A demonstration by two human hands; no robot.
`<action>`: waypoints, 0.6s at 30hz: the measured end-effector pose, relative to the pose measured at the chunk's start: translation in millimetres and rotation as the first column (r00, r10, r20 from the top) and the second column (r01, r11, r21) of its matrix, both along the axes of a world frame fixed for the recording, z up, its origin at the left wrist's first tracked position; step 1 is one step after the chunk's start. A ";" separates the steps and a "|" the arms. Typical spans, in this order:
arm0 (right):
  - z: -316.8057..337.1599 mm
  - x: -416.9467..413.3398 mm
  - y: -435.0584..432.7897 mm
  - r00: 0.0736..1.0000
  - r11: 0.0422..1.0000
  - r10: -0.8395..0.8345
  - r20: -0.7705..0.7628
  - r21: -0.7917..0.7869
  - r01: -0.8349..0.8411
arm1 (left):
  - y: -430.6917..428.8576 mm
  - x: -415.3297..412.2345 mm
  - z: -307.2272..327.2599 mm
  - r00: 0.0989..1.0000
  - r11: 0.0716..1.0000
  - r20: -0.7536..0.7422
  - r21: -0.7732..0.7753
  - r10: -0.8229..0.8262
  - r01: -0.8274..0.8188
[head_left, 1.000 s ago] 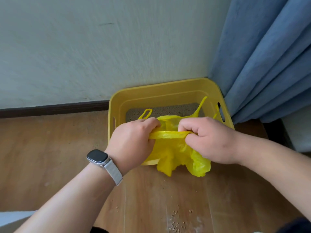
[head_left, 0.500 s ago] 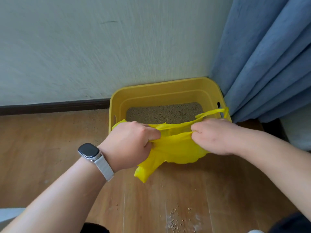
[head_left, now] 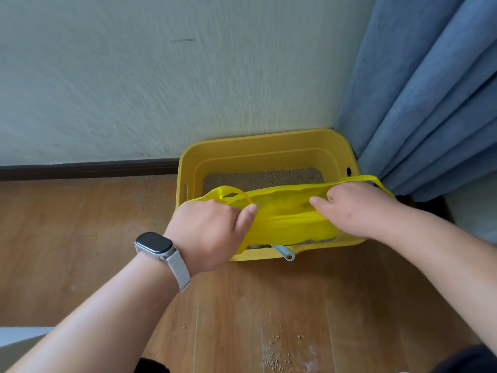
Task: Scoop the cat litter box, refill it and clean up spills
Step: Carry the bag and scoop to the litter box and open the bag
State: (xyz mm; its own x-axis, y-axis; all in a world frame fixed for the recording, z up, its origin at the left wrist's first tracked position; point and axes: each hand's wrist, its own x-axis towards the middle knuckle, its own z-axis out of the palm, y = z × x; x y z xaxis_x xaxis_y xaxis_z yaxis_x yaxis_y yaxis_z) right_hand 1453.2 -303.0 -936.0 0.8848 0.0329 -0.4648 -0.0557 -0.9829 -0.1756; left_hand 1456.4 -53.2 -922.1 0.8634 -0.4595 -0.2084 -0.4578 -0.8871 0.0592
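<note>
A yellow litter box [head_left: 265, 146] stands on the wooden floor against the wall, with tan litter [head_left: 262, 177] inside. Over its near half a yellow plastic bag [head_left: 286, 214] is stretched wide between my hands. My left hand [head_left: 212, 230], with a watch on the wrist, grips the bag's left side near one handle loop. My right hand [head_left: 357, 208] grips the right side, and the other handle loop sticks out past it. A pale blue scoop handle [head_left: 285, 253] pokes over the box's front rim, under the bag.
Spilled litter grains [head_left: 277, 354] lie on the floor [head_left: 80, 238] near the bottom edge. A blue curtain [head_left: 430, 90] hangs right beside the box's right end. A dark baseboard [head_left: 86, 169] runs along the wall at the left.
My hands have moved apart and pulled the bunched bag out wide over the box. The bag no longer hangs down in front, and the scoop handle now shows.
</note>
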 end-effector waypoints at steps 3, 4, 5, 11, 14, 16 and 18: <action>-10.3 -4.5 1.5 0.993 0.989 0.117 -0.034 0.095 -0.113 | 6.5 2.4 -8.2 0.999 0.998 0.047 0.061 0.024 -0.027; -12.8 -6.1 3.0 0.988 0.977 0.156 -0.022 0.150 -0.151 | 10.0 4.3 -10.0 0.998 0.997 0.043 0.061 0.045 -0.048; -12.4 -7.2 5.3 0.982 0.965 0.189 0.010 0.184 -0.188 | 12.6 6.1 -10.9 0.997 0.995 0.024 0.064 0.077 -0.078; -0.7 -7.6 9.1 0.948 0.909 0.301 0.106 0.268 -0.319 | 22.4 8.4 -12.0 0.975 0.972 -0.007 0.071 0.224 -0.223; -7.9 -11.3 6.7 0.945 0.904 0.314 0.087 0.275 -0.326 | 29.6 5.4 -14.8 0.971 0.959 -0.044 0.171 0.236 -0.225; -11.9 -14.6 8.1 0.956 0.928 0.294 -0.003 0.242 -0.285 | 31.1 1.4 -18.3 0.973 0.956 -0.090 0.229 0.210 -0.185; -15.2 -19.0 11.7 0.938 0.945 0.314 -0.145 0.144 -0.294 | 28.2 -4.9 -27.1 0.985 0.959 -0.116 0.270 0.125 -0.090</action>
State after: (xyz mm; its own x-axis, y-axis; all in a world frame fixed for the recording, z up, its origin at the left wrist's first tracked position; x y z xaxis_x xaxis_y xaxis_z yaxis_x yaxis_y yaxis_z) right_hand 1434.2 -291.4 -951.2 0.7359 0.3519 -0.5785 0.2045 -0.9300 -0.3055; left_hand 1451.5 -25.0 -949.2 0.8618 -0.2793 -0.4235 -0.3628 -0.9228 -0.1297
